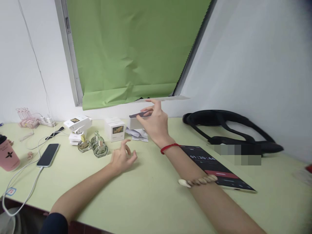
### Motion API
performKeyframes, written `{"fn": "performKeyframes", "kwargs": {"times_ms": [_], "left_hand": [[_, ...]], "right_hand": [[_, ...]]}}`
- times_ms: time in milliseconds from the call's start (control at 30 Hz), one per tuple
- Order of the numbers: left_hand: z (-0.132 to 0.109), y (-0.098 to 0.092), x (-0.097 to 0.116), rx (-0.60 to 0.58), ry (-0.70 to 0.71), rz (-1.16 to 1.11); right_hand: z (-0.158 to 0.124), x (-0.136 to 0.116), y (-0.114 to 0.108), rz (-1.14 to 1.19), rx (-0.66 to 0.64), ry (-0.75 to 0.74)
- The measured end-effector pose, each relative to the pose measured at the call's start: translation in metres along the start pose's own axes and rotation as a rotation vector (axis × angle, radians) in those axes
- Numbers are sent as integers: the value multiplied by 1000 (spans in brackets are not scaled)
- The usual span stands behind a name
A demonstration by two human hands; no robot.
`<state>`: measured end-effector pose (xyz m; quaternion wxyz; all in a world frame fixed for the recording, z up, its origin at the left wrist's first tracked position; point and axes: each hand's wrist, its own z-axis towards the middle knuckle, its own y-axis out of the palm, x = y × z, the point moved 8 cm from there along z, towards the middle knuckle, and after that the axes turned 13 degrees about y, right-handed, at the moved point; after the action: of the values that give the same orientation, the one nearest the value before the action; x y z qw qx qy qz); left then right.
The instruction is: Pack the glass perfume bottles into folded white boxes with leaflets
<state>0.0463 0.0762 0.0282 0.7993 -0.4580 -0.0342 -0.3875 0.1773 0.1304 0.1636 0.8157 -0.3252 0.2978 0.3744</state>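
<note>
My right hand (157, 122) is raised at the back of the table, thumb and fingers apart. It overlaps a white box (134, 124) with a dark top; I cannot tell whether the fingers touch it. Crumpled white paper (138, 134) lies below that box. My left hand (123, 158) rests low over the table with loosely curled, parted fingers and nothing in them. Left of it stand several glass perfume bottles, including a clear one (100, 149) and a gold-capped one (84, 145). A closed white box (115, 130) with a picture stands behind the left hand.
Stacked white boxes (77, 125) sit at the back left. A phone (48, 155) with a white cable and a pink cup (8, 156) are at the left. Under my right forearm lies a tablet (219, 169) showing a timer, with a black headset (224, 126) behind.
</note>
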Motion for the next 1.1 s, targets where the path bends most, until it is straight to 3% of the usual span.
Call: {"fn": "performKeyframes", "kwargs": {"times_ms": [100, 267, 467, 767, 933, 1100], "left_hand": [[-3, -13, -3, 198, 26, 26], [-4, -25, -6, 300, -19, 20], [-2, -23, -9, 267, -62, -37], [-5, -23, -18, 233, -336, -110], [-3, -26, -15, 242, -328, -126], [0, -25, -11, 254, -240, -137]], "right_hand": [[-7, -18, -6, -97, -51, 23], [-11, -29, -15, -208, -137, 112], [-17, -34, -6, -282, -306, 131], [-31, -36, 12, -310, -500, 84], [-47, -32, 29, -340, -776, 103], [-58, -20, 42, -538, -911, 83]]}}
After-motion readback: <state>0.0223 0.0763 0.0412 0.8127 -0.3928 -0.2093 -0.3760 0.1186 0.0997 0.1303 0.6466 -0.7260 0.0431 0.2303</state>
